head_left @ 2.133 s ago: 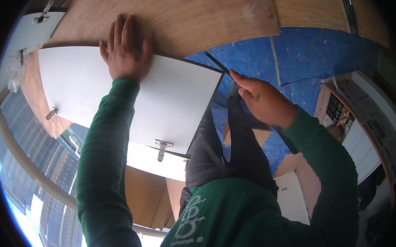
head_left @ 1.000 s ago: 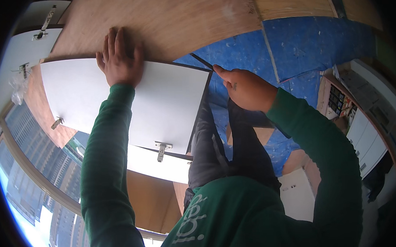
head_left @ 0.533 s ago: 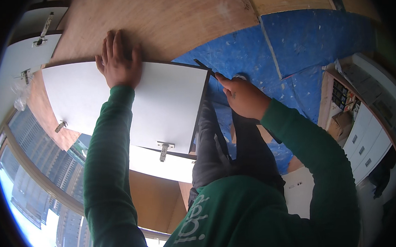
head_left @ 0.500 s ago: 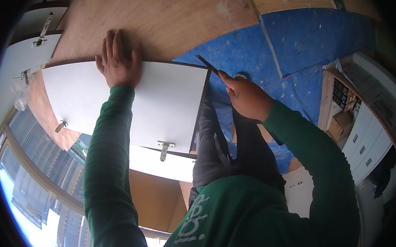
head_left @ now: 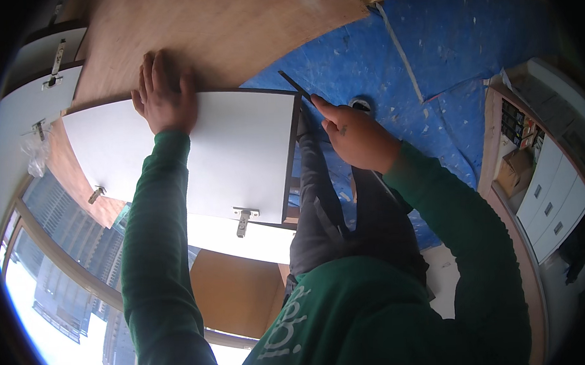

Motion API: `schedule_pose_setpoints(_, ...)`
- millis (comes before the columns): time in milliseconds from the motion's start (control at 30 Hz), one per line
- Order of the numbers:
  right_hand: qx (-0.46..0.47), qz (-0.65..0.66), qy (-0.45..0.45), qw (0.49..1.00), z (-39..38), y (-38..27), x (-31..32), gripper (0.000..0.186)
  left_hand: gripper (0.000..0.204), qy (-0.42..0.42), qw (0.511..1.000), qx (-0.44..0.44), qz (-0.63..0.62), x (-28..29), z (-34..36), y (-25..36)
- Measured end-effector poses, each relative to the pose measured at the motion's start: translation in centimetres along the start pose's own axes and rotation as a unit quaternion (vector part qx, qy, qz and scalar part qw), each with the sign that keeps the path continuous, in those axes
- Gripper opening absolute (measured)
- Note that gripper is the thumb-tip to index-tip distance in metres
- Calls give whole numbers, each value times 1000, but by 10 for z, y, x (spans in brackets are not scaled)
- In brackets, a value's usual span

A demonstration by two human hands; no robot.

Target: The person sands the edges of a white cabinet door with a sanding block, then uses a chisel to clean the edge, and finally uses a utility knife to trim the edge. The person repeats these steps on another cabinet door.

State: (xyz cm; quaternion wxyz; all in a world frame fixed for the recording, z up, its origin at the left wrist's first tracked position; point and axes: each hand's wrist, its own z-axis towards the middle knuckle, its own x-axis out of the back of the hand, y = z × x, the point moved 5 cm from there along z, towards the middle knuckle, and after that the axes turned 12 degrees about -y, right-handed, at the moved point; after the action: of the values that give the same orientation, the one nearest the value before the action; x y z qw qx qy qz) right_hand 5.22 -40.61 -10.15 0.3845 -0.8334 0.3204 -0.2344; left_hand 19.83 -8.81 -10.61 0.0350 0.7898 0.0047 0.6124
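While the white panel [head_left: 242, 152] beside brown plywood [head_left: 234, 35] is steadied by the left hand [head_left: 166, 108], its empty fingers extended past the edge, the dark bar [head_left: 296, 86], clasped in the curled fingers of the right hand [head_left: 359, 137], is pushed slightly farther beyond the panel's corner. Stroking there seems to be continued.

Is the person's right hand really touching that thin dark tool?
Touching. The head view shows it: the right hand is closed around one end of the dark tool, and the other end sticks out beyond the grip.
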Motion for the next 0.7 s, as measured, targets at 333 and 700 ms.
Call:
schedule_pose_setpoints(333, -70, 649, 52, 756, 26, 17, -16, 24, 70, 4, 1000, -1, -1, -1, -1, -3)
schedule_pose_setpoints(700, 3, 718, 126, 685, 51, 11, -40, 24, 68, 20, 1000, -20, -2, -3, 0, -6)
